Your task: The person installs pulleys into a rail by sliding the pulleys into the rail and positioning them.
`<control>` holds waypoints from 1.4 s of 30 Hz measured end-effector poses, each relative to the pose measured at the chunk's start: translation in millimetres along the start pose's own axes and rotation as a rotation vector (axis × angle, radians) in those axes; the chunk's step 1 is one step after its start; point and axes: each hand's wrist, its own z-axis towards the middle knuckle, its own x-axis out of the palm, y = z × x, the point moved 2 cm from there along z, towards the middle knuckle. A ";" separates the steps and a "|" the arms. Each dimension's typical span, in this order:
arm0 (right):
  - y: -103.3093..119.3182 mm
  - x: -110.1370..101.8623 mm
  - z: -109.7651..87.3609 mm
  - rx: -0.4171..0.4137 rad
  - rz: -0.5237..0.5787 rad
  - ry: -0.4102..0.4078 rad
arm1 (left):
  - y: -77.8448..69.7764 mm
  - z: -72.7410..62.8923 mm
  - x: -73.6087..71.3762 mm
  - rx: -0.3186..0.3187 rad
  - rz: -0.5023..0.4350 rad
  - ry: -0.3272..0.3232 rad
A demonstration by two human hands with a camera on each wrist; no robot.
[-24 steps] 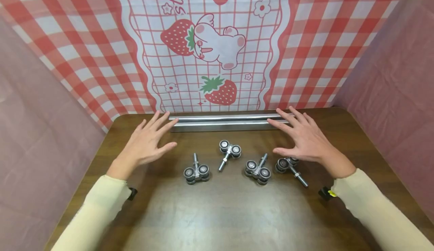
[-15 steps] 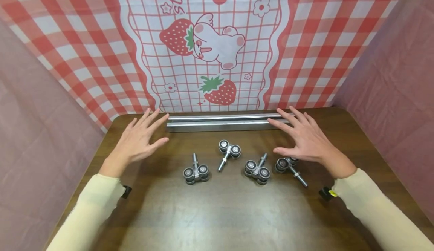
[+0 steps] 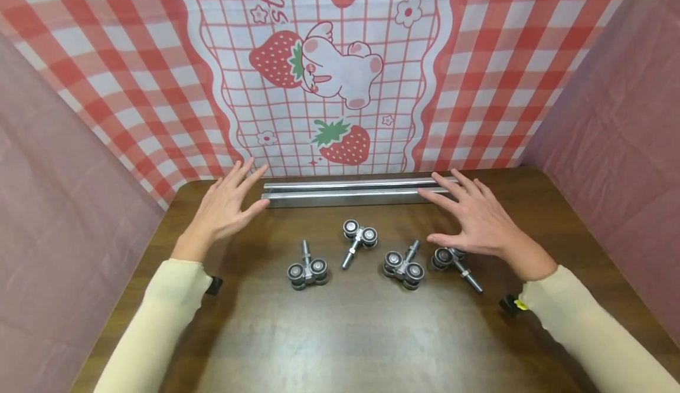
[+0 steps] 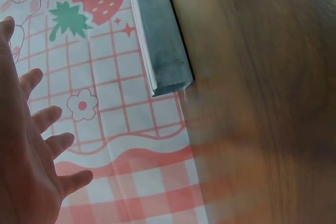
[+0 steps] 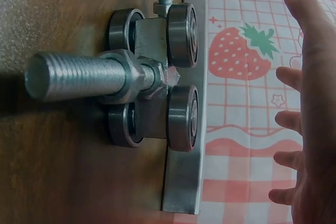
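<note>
A metal channel rail (image 3: 345, 198) with an open slot lies along the back of the table. My left hand (image 3: 225, 204), fingers spread, hovers at its left end, which shows as a square-cut end in the left wrist view. Over the rail's right end my right hand (image 3: 478, 216) is spread too, hiding that end and holding nothing. Below its palm lies a roller trolley (image 3: 451, 258) with a threaded bolt, partly covered by the hand in the head view. Three similar roller trolleys lie in front of the rail: left (image 3: 307, 272), middle (image 3: 359, 236) and right (image 3: 405, 268).
The brown wooden table (image 3: 319, 346) ends at a strawberry-print cloth (image 3: 340, 74) hanging right behind the rail. Pink cloth walls (image 3: 611, 115) close in both sides. A black wrist camera (image 3: 511, 304) sits under the right sleeve.
My left hand moves left away from the rail's end, then forward and slightly back to the right. The rail's left end shifts slightly left early on. My right hand stays nearly still.
</note>
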 end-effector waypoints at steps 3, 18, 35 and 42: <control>1.0 2.5 -1.1 -0.004 0.002 0.004 | 0.5 5.2 3.1 -0.008 -0.014 -0.002; 2.5 5.2 -3.1 -0.003 -0.004 -0.005 | 11.5 20.2 13.7 -0.069 -0.296 -0.056; 7.1 4.7 -1.7 -0.022 0.012 -0.015 | 24.8 27.4 39.9 -0.133 -1.041 -0.194; 7.5 3.6 -2.7 -0.022 0.009 -0.022 | 27.2 32.2 52.3 -0.188 -1.137 -0.161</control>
